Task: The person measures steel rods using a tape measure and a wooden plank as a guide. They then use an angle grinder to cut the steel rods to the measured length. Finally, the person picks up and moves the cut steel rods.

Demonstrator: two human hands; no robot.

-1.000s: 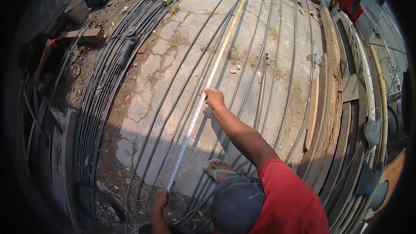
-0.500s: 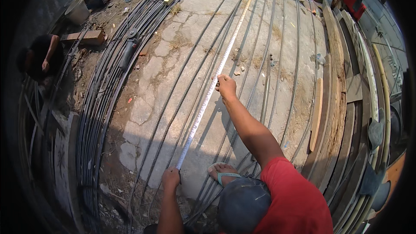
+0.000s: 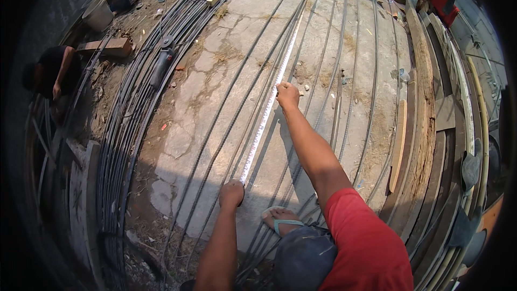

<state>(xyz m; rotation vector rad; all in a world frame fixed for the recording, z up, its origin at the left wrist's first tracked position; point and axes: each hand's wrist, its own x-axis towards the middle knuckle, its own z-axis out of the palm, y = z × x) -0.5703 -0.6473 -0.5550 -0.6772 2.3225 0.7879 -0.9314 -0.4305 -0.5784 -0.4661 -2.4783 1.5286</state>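
A white measuring tape blade [image 3: 261,129] with printed markings runs lengthwise over the pavement among long ribbed steel bars [image 3: 218,124]. At its near end my left hand [image 3: 231,194] is closed around a dark object, apparently the tape's case, mostly hidden by my fingers. Farther along, my right hand [image 3: 288,94] pinches the blade, with a small dark piece showing at the fingers. A dark shadow lies beside the tape. My sandaled foot [image 3: 277,218] rests below, over some bars.
A thick bundle of bars [image 3: 129,129] lies at left, an angle grinder [image 3: 161,67] on it. Beyond are buckets [image 3: 98,13], a wooden block [image 3: 107,47] and a crouching person [image 3: 54,73]. Stacked planks [image 3: 425,129] and pipes line the right side; a red object [image 3: 444,8] stands behind.
Both my hands have moved forward and slightly right, up the view, still on the tape. Less of the blade shows between them. The crouching person's arm has shifted outward and down.
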